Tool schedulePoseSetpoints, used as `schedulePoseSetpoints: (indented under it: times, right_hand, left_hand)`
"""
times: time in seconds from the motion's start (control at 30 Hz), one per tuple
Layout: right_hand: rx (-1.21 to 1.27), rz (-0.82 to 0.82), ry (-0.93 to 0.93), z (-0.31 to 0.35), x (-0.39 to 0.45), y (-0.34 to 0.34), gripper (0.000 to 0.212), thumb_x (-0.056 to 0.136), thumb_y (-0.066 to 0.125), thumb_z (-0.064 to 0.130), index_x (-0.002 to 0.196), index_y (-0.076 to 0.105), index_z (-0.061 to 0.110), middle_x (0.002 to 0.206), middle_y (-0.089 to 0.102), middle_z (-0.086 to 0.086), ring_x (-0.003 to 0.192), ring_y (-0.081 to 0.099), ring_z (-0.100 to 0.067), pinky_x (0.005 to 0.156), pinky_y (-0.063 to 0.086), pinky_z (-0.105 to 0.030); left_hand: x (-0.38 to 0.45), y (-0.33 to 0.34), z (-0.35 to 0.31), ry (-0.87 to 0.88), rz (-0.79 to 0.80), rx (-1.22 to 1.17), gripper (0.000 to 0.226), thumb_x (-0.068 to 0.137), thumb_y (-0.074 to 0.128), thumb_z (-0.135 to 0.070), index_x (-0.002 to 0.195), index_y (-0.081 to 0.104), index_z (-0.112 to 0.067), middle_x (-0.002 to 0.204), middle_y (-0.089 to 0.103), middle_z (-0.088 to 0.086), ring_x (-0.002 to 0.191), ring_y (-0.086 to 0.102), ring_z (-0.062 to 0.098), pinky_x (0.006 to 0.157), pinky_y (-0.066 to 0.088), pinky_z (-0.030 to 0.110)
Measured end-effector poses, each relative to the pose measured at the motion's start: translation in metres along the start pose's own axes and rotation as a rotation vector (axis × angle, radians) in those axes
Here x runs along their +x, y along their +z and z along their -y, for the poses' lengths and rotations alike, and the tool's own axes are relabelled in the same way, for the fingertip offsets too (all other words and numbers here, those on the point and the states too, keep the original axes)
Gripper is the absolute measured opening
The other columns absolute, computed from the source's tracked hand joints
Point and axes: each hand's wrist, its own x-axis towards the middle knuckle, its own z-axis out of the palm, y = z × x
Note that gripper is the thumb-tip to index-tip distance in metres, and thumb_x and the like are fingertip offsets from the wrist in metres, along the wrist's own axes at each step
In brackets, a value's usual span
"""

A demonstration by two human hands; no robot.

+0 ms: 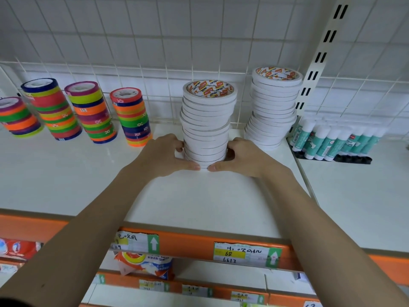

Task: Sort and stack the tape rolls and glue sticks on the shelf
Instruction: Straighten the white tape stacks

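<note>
Two hands, left hand [164, 157] and right hand [239, 156], clamp the base of the tall white paper-tape roll stack [207, 122]; upper rolls sit offset, so square them gently before release.

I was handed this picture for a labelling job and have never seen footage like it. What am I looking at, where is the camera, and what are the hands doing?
No machine here: a person wears a camera on the head, looking down at their own arms. The left hand and right hand grip the bottom of a wobbly white tape stack on a white shelf. A second white stack stands to its right, four coloured tape stacks to the left, and glue sticks at far right.
</note>
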Motion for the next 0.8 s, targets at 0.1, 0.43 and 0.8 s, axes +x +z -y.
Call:
schedulePoseSetpoints:
  times: [0.1,0.43,0.8]
  right_hand:
    - [0.027,0.028,-0.005,-0.001,0.005,-0.005,0.043,0.067,0.076,0.052,0.096,0.062,0.023,0.083,0.055,0.005,0.072,0.051,-0.005,0.061,0.040,-0.018]
    - [0.015,-0.017,-0.059,0.000,0.004,-0.009,0.029,0.070,0.078,0.042,0.077,0.054,0.027,0.073,0.051,0.007,0.064,0.046,-0.004,0.055,0.035,-0.012]
    - [-0.038,0.073,-0.040,0.000,0.007,-0.011,0.053,0.066,0.072,0.060,0.105,0.059,0.027,0.093,0.054,0.002,0.086,0.049,-0.012,0.068,0.039,-0.022]
  left_hand:
    - [-0.001,-0.005,-0.004,-0.015,0.020,-0.042,0.085,0.058,0.071,-0.065,0.124,0.052,-0.015,0.121,0.053,-0.004,0.089,0.055,0.015,0.078,0.049,0.032]
    - [0.000,-0.013,-0.010,-0.002,0.000,0.006,0.079,0.063,0.072,-0.061,0.122,0.052,-0.014,0.113,0.059,-0.001,0.089,0.056,0.016,0.077,0.048,0.030]
    - [-0.008,-0.023,-0.020,0.011,0.068,0.104,0.081,0.069,0.067,-0.062,0.130,0.046,-0.013,0.121,0.055,0.001,0.100,0.055,0.019,0.087,0.045,0.032]
